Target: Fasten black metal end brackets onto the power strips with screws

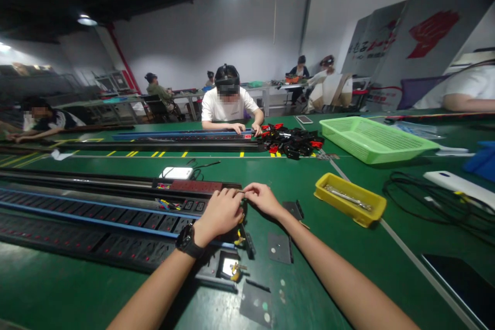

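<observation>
Long black power strips (96, 221) stretch over the green bench (328, 268) on the left. At their near end the left hand (218, 214) and right hand (263, 198) meet, fingertips pinching a thin piece (242, 192) between them. A yellow tray (371, 211) sits nearby on the right.

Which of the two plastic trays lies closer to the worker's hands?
The small yellow tray, a little past the right hand; the bigger green mesh basket sits farther back.
</observation>
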A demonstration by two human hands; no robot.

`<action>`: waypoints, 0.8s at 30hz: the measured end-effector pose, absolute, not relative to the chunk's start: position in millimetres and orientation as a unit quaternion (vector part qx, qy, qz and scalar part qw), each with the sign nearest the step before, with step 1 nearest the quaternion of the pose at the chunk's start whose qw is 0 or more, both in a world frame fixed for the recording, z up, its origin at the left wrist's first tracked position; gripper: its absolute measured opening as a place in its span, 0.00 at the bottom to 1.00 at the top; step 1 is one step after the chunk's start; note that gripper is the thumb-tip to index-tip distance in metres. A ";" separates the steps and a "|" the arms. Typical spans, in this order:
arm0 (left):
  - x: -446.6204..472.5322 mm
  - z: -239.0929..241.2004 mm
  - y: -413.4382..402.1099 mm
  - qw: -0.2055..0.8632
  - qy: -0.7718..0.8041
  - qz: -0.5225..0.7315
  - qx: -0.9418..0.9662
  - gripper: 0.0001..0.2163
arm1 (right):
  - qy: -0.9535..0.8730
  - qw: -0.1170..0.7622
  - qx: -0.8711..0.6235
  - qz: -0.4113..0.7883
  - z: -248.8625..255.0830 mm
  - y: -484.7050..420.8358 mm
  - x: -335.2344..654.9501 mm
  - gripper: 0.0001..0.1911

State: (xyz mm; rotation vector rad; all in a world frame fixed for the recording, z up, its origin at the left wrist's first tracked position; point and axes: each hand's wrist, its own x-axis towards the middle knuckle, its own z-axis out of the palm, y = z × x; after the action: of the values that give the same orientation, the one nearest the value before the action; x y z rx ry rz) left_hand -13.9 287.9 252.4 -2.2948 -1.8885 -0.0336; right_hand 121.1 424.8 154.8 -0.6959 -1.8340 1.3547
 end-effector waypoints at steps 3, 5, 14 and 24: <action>-21.2 251.1 292.2 0.072 -0.622 -0.031 -0.779 0.17 | -0.717 0.373 -0.264 0.526 155.9 425.2 122.1 0.11; -24.8 250.1 295.5 0.065 -0.631 -0.052 -0.772 0.17 | -0.717 0.373 -0.264 0.527 156.4 426.1 122.4 0.10; -19.4 252.2 300.0 0.079 -0.650 -0.051 -0.754 0.12 | -0.718 0.369 -0.281 0.519 153.8 427.1 123.5 0.11; -27.1 258.7 307.4 0.075 -0.614 -0.025 -0.785 0.08 | -0.686 0.367 -0.299 0.552 158.0 425.6 126.7 0.13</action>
State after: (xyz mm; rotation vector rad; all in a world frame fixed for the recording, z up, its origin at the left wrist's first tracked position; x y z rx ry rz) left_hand -27.1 307.4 258.7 -2.3557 -1.8409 -0.0748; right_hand 126.7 425.6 158.0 -0.7692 -1.7631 1.4193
